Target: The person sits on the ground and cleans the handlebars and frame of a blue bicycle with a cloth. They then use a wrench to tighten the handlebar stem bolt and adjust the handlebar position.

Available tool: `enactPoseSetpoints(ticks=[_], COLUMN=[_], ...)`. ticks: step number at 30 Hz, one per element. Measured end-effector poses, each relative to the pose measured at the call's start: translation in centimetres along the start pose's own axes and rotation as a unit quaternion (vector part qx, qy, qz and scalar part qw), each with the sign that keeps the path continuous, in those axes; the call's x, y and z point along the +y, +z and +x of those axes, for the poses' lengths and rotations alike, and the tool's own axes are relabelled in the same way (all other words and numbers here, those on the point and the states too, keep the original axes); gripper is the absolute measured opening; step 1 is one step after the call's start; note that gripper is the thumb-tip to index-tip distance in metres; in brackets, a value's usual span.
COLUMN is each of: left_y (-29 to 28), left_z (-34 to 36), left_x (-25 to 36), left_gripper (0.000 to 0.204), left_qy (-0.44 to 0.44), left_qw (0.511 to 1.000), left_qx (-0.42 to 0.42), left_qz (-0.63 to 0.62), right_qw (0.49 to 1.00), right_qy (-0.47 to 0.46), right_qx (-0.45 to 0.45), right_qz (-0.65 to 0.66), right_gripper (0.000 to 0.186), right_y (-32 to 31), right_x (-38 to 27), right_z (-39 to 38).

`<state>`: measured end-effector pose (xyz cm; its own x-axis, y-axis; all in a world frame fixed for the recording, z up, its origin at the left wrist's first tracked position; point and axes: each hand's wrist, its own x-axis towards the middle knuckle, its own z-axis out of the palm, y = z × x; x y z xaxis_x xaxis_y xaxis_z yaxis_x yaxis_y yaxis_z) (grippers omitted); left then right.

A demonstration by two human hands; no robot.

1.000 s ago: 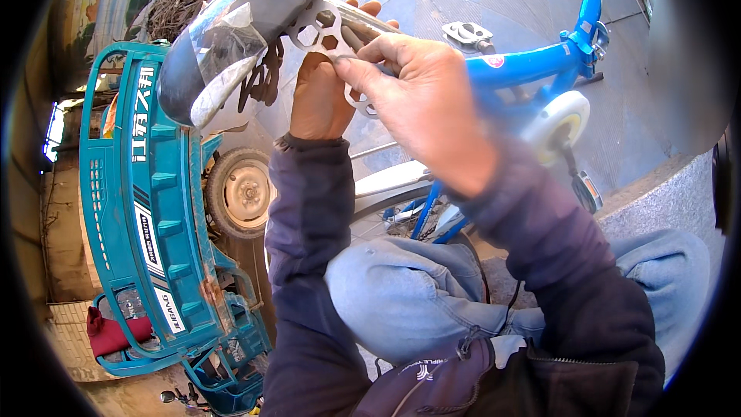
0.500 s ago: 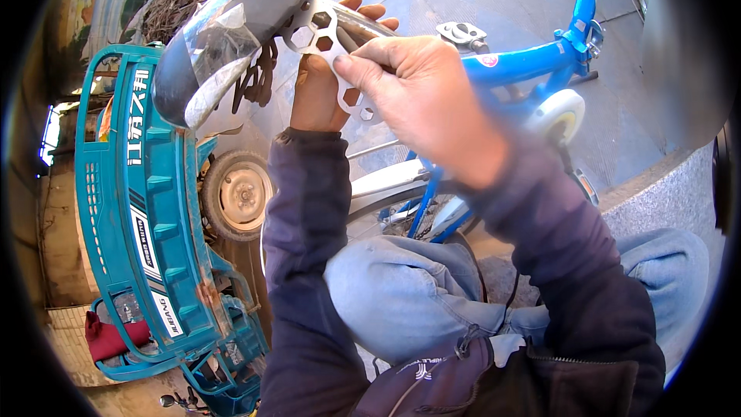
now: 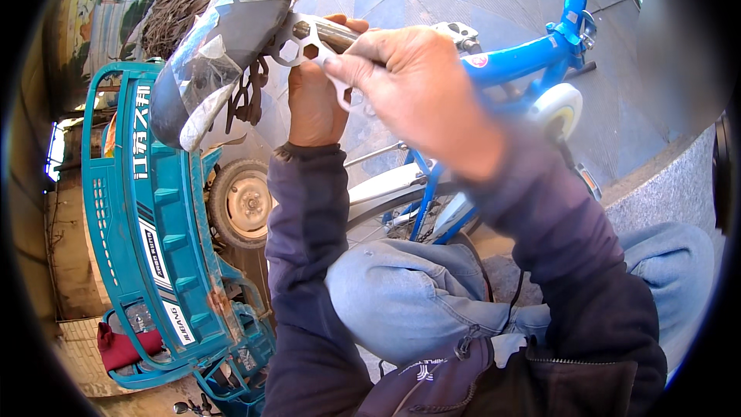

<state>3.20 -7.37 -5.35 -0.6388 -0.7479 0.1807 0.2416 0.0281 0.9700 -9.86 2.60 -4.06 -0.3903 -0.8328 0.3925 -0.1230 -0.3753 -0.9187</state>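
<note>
A bicycle saddle point(image 3: 238, 27), dark and wrapped in torn clear plastic, hangs at the upper middle with its silver seat post point(image 3: 336, 34) beneath it. My left hand point(image 3: 318, 104) is closed round the post, fingertips showing behind it and thumb against a flat multi-hole wrench point(image 3: 312, 50). This silvery wrench has several hexagonal holes and lies over the saddle clamp, which it partly hides. My right hand point(image 3: 413, 85) pinches the wrench's lower end between thumb and fingers, covering part of it. Whether a hole sits round a nut cannot be made out.
The blue bicycle frame point(image 3: 517, 64) lies to the right, with a pedal point(image 3: 457, 33) and a white chain guard point(image 3: 382, 191) nearby. A teal cargo tricycle point(image 3: 158, 208) stands at left, its wheel point(image 3: 241, 202) close to my left sleeve. A granite ledge point(image 3: 664, 181) runs at right.
The saddle, both hands and the wrench sit slightly further left in view, and the tricycle appears lower. My right hand covers more of the wrench's lower end. Both grips stay the same.
</note>
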Motion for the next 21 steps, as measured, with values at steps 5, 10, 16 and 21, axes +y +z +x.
enactPoseSetpoints(ticks=[5, 10, 16, 21], left_y=[2.0, 2.9, 1.0, 0.5], left_z=[0.3, 0.8, 0.5, -0.1], left_x=[0.4, 0.1, 0.5, 0.9], left_gripper=[0.058, 0.058, 0.068, 0.092], left_qy=[0.035, 0.039, 0.020, -0.020], left_qw=[0.989, 0.984, 0.997, 0.999], left_qx=[0.090, 0.107, 0.033, 0.024], left_qz=[0.110, 0.137, 0.070, 0.041], right_qw=[0.998, 0.999, 0.987, 0.990], right_qy=[0.019, -0.026, 0.016, 0.040], right_qx=[-0.001, -0.011, -0.121, -0.088], right_qz=[-0.051, -0.030, 0.101, 0.099], right_gripper=[0.031, 0.034, 0.028, 0.029], right_y=[-2.4, -2.7, -4.0, -4.5], right_x=[0.4, 2.6, 1.6, 2.6], right_z=[3.3, 5.1, 4.9, 3.0])
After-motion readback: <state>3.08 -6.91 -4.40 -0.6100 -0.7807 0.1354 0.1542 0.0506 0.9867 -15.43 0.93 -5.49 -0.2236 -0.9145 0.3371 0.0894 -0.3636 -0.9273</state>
